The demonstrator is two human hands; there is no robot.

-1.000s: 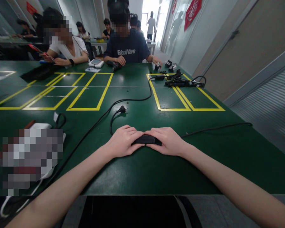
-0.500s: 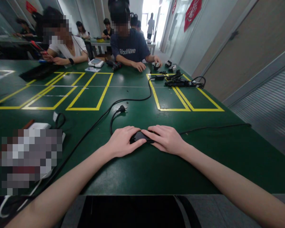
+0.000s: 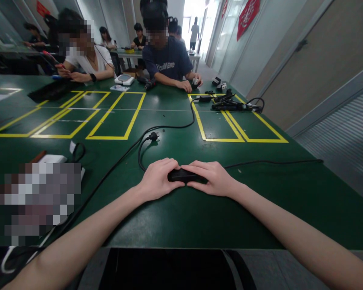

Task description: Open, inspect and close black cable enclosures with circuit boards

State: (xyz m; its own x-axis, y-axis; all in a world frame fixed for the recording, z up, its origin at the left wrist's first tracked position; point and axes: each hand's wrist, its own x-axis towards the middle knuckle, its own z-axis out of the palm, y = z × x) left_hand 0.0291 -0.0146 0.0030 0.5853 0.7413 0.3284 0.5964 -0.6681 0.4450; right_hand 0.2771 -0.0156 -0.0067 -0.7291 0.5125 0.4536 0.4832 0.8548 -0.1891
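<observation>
A black power adapter (image 3: 186, 175) lies on the green table with its long side toward me. My left hand (image 3: 161, 177) grips its left end, fingers behind and thumb in front. At the other end, my right hand (image 3: 213, 177) holds it the same way, and my fingers hide both ends. From beside my left hand a short black cord curves up to a plug (image 3: 153, 136) lying on its side. A thin black cable (image 3: 272, 162) runs right from behind my right hand toward the table's edge.
A longer black cable (image 3: 117, 167) crosses the table on my left, up to a small black box (image 3: 205, 98). Bundled black cords (image 3: 232, 105) lie at the far right, among yellow tape outlines (image 3: 127, 121). Two co-workers sit opposite. A blurred-out item (image 3: 39, 197) is at left.
The adapter has rolled between my hands, so more of its long front side shows. Its plug has shifted slightly left and up. The co-worker opposite has brought both hands together around a small object.
</observation>
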